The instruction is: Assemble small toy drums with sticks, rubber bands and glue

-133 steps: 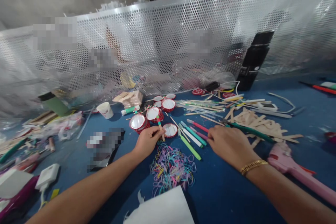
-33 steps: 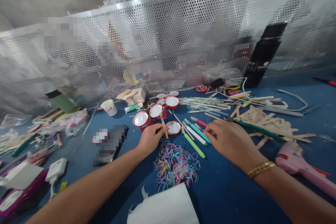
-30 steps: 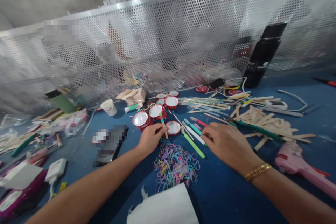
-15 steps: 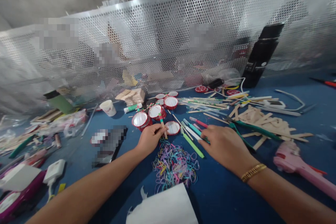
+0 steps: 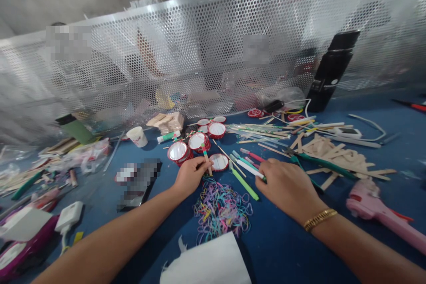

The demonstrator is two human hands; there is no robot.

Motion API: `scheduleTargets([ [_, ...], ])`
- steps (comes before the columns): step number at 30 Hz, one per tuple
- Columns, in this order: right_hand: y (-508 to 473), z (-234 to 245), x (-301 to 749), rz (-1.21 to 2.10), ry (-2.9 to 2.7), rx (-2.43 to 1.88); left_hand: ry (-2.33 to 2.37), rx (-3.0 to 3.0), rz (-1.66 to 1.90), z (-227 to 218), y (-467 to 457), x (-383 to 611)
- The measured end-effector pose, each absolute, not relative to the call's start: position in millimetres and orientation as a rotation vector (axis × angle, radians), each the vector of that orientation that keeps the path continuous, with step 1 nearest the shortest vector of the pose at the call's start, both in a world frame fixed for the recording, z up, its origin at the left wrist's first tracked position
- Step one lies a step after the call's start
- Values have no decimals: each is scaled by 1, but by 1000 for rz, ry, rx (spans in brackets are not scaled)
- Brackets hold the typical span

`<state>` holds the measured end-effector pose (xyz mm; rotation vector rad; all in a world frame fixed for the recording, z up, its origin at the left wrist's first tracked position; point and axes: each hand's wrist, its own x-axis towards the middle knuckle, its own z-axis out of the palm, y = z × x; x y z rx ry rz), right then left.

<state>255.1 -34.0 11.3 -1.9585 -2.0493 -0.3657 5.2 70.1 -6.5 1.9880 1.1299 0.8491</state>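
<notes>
My left hand (image 5: pixel 189 176) pinches a short wooden stick with green and red bands (image 5: pixel 207 159), which stands tilted beside a small red-rimmed round lid (image 5: pixel 219 162). My right hand (image 5: pixel 286 186) lies knuckles up on the blue table (image 5: pixel 282 239), its fingers closed on a white and green marker (image 5: pixel 250 169) among several coloured markers. A light green marker (image 5: pixel 244 184) lies just left of that hand. A heap of coloured rubber bands (image 5: pixel 221 211) sits in front of both hands.
More red-rimmed lids (image 5: pixel 196 140), a pile of flat wooden sticks (image 5: pixel 339 156), a pink glue gun (image 5: pixel 382 213), a black bottle (image 5: pixel 330 75), a white cup (image 5: pixel 137 136) and white paper (image 5: pixel 206 264) surround me. A perforated metal screen (image 5: pixel 213 53) closes the back.
My right hand has slid left over the markers and its fingers have closed on the white and green one. My left hand has kept its hold on the banded stick.
</notes>
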Motion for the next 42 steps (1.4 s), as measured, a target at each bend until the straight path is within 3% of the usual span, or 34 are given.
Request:
scheduleTargets([
  [42,-26,16,266,-84,-1822,-1638,1143,1984,851,-7,69,5],
])
